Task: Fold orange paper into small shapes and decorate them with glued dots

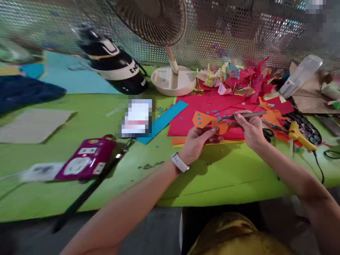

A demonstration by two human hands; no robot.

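My left hand [195,141], with a white band on its wrist, pinches an orange paper piece [202,119] marked with blue dots. In my right hand [251,129] is a pair of metal tweezers [252,114], its tips against the orange paper. Beneath both hands lie red paper sheets [183,122], with small blue dots [212,113] scattered on them. A blue paper strip [170,118] rests at the left edge of the sheets. Behind them is a heap of folded red, pink and yellow paper pieces [255,79], several with dots.
On the right are a yellow glue gun [302,136], a dark paint palette [308,127] and a clear bottle [302,76]. A fan [174,83] and a black bottle [119,71] stand at the back. To the left are a phone [136,117] and a purple power box [87,157].
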